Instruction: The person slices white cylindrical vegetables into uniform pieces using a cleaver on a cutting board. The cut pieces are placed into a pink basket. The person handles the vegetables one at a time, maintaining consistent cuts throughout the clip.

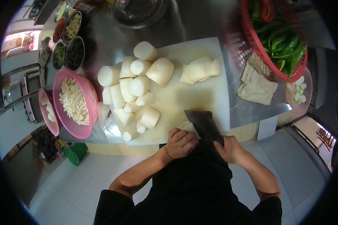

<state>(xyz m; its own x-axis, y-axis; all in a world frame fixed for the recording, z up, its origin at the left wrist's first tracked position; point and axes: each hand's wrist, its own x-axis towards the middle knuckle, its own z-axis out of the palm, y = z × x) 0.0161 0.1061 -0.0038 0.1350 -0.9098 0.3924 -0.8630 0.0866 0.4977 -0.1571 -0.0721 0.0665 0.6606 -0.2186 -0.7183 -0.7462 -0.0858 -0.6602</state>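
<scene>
My left hand (183,143), fingers curled, presses on a pale peeled vegetable piece (188,127) at the near edge of the white cutting board (169,104). In my right hand (228,149) is the handle end of a cleaver (204,122), its dark broad blade lying beside that piece. Thick peeled white root vegetable chunks (139,85), perhaps daikon, cluster on the board's left half. A larger irregular pale piece (200,70) sits alone at the upper right of the board. The cutting edge's exact contact is hidden.
Left stand a pink bowl of cut white strips (94,98), a small pink basket (56,129) and several metal bowls (83,53). At the right are a folded cloth (257,87), a red basket of green peppers (252,39) and a clear container (309,84). Dark bowls (138,25) sit at the back.
</scene>
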